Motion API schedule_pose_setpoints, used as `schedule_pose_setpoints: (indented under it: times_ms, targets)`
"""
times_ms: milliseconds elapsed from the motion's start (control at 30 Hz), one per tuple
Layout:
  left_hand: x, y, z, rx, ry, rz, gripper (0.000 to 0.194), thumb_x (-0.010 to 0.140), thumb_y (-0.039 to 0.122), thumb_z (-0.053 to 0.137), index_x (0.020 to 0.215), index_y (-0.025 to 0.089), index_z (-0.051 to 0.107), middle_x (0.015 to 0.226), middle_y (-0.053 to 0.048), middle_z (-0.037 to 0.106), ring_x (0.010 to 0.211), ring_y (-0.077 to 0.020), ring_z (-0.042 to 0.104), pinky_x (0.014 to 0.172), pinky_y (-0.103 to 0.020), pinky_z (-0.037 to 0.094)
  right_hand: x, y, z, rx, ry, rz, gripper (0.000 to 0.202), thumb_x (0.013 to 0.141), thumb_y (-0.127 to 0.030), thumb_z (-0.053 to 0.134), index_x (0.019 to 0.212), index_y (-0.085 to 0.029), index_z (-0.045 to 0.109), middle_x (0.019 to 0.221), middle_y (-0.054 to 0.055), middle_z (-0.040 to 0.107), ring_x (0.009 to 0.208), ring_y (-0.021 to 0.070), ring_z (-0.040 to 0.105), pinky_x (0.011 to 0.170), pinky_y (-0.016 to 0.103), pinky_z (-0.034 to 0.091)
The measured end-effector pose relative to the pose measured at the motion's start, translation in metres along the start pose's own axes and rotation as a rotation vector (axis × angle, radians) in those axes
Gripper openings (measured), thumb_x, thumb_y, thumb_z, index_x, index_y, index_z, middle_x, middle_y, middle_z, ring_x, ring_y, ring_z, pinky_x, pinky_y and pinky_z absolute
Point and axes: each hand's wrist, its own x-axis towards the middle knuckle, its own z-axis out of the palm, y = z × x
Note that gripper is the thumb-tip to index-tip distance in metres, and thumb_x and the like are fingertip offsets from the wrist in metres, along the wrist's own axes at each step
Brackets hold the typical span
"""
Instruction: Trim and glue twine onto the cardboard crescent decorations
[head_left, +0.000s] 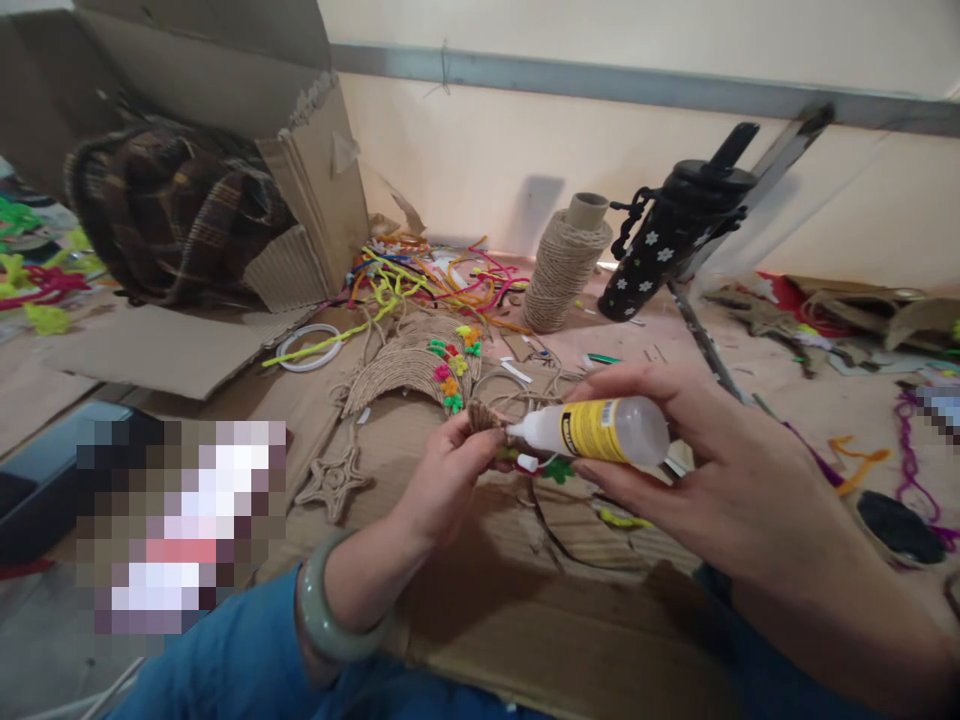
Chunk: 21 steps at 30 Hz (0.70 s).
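My right hand (pixel 697 470) grips a clear glue bottle (pixel 600 430) with a yellow label, its white nozzle pointing left. The nozzle tip touches a small jute-wrapped piece (pixel 484 415) pinched between the fingers of my left hand (pixel 450 475). A pale green bangle (pixel 330 610) sits on my left wrist. Just beyond my hands lies a jute-wrapped crescent (pixel 405 370) trimmed with small coloured flowers (pixel 452 365). A jute star (pixel 330 480) lies to the left on the cardboard sheet (pixel 525 600).
A cone of jute twine (pixel 562 265) stands at the back. Beside it leans a black flowered bottle (pixel 667 245). Coloured pipe cleaners (pixel 427 275) are heaped behind the crescent. A cardboard box (pixel 300 200) with a plaid bag (pixel 172 215) sits at the left. Scraps litter the right side.
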Motion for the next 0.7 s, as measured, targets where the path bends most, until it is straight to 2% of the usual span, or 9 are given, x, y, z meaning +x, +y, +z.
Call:
schedule_pose_setpoints:
  times_ms: [200,433,700]
  targets:
    - [-0.0007,0.002,-0.0006,-0.031,-0.029,-0.001,0.013,0.062,0.024,0.074,0.069,0.014,0.07,0.064,0.0,0.068,0.062,-0.013,0.06,0.062,-0.025,0.047,0.0018,0.0035,0.004,0.042,0.02,-0.004,0.028,0.086,-0.04,0.063,0.108,-0.024,0.057,0.099,0.003,0.072,0.082,0.0198,0.07,0.069,0.029,0.057]
    - [-0.0013,0.0012,-0.0006,-0.053,-0.006,-0.011,0.021,0.064,0.032,0.078,0.069,0.014,0.068,0.062,0.001,0.065,0.059,-0.012,0.06,0.058,-0.024,0.048,0.0024,0.0018,0.0052,0.018,-0.025,-0.064,0.026,0.086,-0.034,0.063,0.109,-0.025,0.055,0.101,0.001,0.072,0.085,0.0183,0.07,0.071,0.027,0.056]
    - [-0.0007,0.0015,-0.0022,-0.051,-0.028,0.018,0.018,0.061,0.028,0.08,0.068,0.015,0.071,0.062,0.003,0.065,0.057,-0.0105,0.058,0.057,-0.023,0.049,-0.0015,0.0048,0.0042,0.033,0.008,0.013,0.028,0.086,-0.034,0.063,0.112,-0.027,0.054,0.1,0.002,0.071,0.081,0.0214,0.07,0.071,0.032,0.056]
